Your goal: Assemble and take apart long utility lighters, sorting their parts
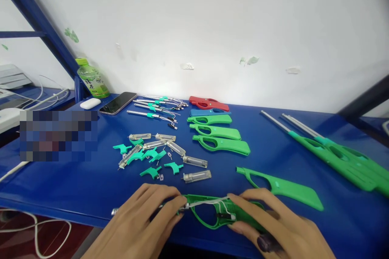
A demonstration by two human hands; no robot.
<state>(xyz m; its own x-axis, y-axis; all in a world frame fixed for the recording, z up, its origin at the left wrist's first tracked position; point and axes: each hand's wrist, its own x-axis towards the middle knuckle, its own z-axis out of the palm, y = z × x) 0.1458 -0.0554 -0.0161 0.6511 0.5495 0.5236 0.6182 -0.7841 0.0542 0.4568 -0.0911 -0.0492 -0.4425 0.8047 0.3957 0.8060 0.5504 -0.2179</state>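
Note:
My left hand (146, 214) has its fingers closed around a thin metal nozzle tube (114, 211), whose tip sticks out at the left. White wires (209, 202) run from the tube to a small black igniter (225, 216) lying over an open green lighter handle half (243, 212). My right hand (276, 222) grips that half at its right end, thumb below and fingers above. Part of the half is hidden under the fingers. Just beyond my right hand lies another green handle shell (285, 189). A clear fuel tank (197, 176) lies ahead of my left hand.
On the blue table (100, 178) are several teal triggers (150, 172), several clear tanks, wired nozzle tubes (152, 115), a red handle (209, 102), a blue handle (209, 112) and green ones. Lighters with nozzles (331, 156) lie right. A phone (118, 102) and bottle (92, 79) stand back left.

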